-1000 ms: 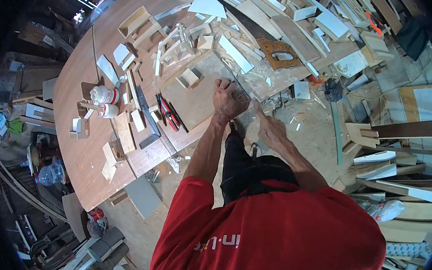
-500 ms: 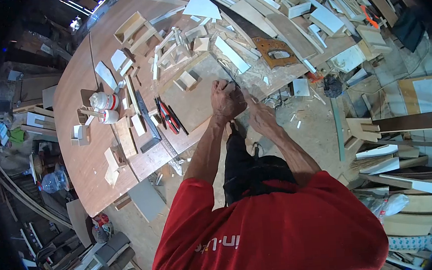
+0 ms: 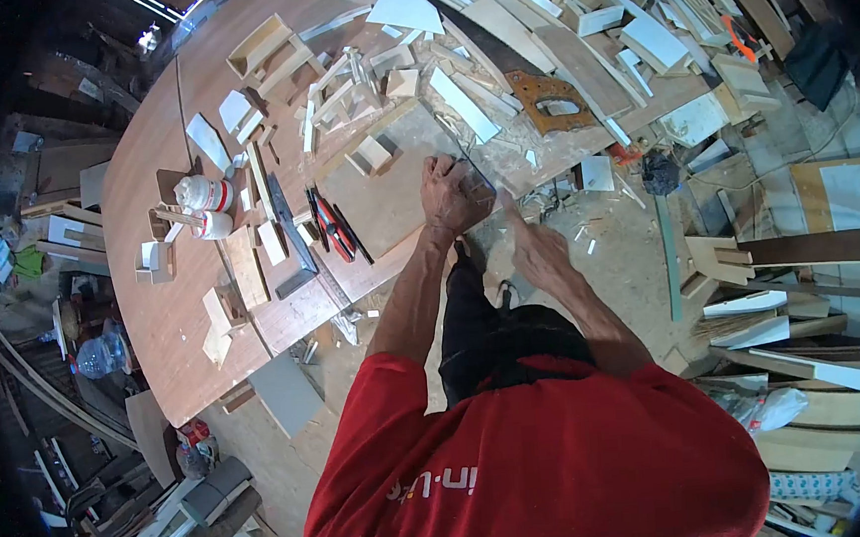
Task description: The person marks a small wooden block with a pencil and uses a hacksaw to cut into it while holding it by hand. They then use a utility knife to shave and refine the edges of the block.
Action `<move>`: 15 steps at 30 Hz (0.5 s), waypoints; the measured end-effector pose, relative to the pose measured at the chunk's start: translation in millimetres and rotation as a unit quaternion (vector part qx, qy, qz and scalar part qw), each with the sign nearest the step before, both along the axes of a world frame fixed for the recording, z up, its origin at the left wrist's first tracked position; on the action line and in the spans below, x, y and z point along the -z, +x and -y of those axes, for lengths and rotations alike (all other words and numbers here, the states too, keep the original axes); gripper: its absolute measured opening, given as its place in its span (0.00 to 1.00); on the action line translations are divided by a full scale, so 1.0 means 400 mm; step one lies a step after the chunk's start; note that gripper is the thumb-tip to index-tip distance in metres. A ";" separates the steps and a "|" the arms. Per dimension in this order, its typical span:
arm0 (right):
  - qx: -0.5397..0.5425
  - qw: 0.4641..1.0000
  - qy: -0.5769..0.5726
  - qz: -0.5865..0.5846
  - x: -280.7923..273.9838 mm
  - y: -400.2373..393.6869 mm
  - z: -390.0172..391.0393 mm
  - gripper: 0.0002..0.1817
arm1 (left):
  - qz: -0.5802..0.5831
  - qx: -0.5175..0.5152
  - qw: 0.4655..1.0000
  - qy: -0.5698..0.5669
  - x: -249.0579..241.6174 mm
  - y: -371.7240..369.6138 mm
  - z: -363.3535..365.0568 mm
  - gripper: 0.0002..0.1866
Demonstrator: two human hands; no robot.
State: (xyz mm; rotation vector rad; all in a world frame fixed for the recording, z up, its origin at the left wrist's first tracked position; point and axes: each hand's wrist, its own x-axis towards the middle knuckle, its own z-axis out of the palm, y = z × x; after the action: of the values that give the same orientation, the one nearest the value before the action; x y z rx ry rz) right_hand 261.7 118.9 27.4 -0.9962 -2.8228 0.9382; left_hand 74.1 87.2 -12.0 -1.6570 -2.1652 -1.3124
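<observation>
My left hand (image 3: pixel 453 195) is closed, with its knuckles up, over the near right corner of a flat board (image 3: pixel 385 202) on the workbench. A dark-edged piece (image 3: pixel 480 177) shows beside its fingers; its kind I cannot make out. Off the bench edge, to the right and a little nearer my body, is my right hand (image 3: pixel 541 253). Its index finger points toward the left hand and is smeared by motion, while the other fingers are mostly hidden. On the board stands a small wooden block piece (image 3: pixel 370 156). Red-handled pliers (image 3: pixel 332 227) lie left of the board.
A handsaw (image 3: pixel 546 101) lies among offcuts at the back. Glue bottles (image 3: pixel 208 209) and small wooden frames (image 3: pixel 346 95) stand on the workbench (image 3: pixel 170 327). A metal square (image 3: pixel 290 238) lies near the pliers. Wood scraps (image 3: pixel 753 321) are piled at right.
My right hand has moved away from the left hand, rightward and toward my body. More of the dark-edged piece now shows. The left hand stays nearly in place.
</observation>
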 end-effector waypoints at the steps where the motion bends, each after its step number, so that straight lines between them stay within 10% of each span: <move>1: 0.001 1.000 0.002 -0.001 0.020 -0.022 -0.013 0.46 | 0.001 -0.003 1.000 -0.018 -0.005 -0.001 -0.002 0.12; 15: -0.005 0.997 0.021 -0.074 0.037 -0.028 -0.006 0.44 | -0.018 -0.009 0.999 -0.034 0.040 -0.007 -0.003 0.13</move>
State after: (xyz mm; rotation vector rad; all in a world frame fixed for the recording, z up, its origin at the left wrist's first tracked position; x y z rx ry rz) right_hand 250.6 121.4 12.7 -0.8704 -2.7150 0.9081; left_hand 71.3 88.5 -28.1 -1.6674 -2.2220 -1.2075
